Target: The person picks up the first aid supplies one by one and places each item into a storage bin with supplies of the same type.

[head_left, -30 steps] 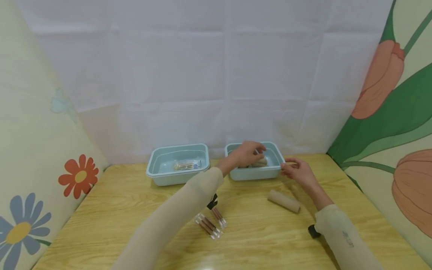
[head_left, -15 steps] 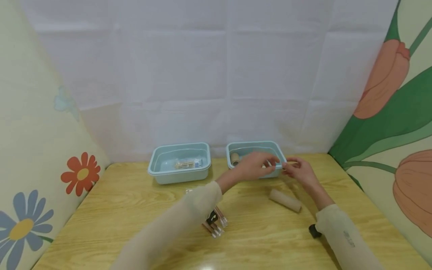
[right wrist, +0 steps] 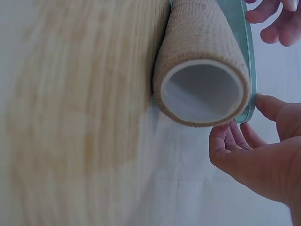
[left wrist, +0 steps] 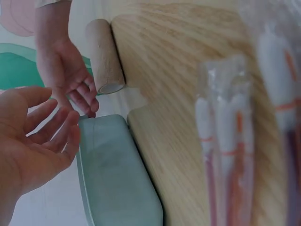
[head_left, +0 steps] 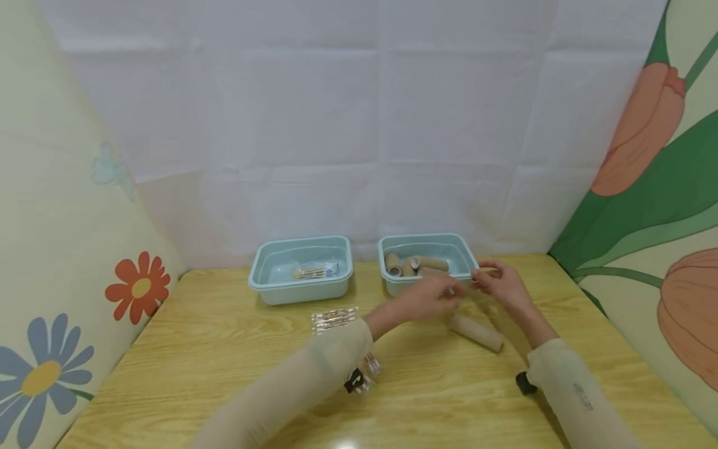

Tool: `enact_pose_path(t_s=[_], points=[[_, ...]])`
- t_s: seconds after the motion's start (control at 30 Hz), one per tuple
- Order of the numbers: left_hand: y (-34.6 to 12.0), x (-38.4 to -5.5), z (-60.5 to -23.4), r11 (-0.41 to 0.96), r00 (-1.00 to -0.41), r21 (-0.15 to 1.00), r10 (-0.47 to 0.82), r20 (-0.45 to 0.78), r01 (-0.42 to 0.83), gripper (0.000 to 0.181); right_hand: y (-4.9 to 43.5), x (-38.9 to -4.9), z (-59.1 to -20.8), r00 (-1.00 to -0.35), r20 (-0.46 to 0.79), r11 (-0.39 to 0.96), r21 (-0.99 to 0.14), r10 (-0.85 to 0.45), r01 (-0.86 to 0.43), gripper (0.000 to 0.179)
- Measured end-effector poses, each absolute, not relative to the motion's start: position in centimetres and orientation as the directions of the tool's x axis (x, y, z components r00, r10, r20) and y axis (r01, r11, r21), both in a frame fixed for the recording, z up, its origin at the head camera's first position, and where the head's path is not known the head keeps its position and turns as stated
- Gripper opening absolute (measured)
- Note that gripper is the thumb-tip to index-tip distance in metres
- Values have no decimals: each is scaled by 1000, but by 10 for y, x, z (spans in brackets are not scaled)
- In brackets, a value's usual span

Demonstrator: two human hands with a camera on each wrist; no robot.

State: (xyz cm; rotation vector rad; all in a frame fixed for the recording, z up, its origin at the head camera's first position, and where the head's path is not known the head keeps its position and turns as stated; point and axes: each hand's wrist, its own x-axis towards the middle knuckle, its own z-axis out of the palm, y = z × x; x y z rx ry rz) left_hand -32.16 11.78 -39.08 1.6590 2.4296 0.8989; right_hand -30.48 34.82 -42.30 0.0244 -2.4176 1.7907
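My right hand (head_left: 499,285) pinches the near right corner of the right light-blue bin (head_left: 401,285). In the right wrist view its thumb is at the rim and its fingers are curled below. My left hand (head_left: 427,297) is in front of that bin, fingers loosely bent with nothing in them. Just right of it, a tan, crepe-textured roll (head_left: 477,332) lies on the table, its hollow white core (right wrist: 202,92) showing in the right wrist view. Several similar tan rolls (head_left: 432,262) lie inside the right bin.
Left of it stands another light-blue bin (head_left: 303,293) holding a clear packet of thin sticks (head_left: 314,272). Packets of cotton swabs (head_left: 335,317) lie on the wooden table (head_left: 224,349), partly under my left forearm. A white cloth (head_left: 280,125) hangs behind.
My left hand has come up out of the right bin, toward me and slightly right, uncovering the rolls inside. The right hand stays at the bin's corner.
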Motion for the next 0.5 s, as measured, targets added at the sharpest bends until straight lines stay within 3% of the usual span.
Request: enact_pose_path(t_s=[0.5], points=[[121, -318, -407, 340, -421, 393, 896, 140, 854, 38, 349, -304, -421, -992, 113, 303, -949, 58, -90, 54]])
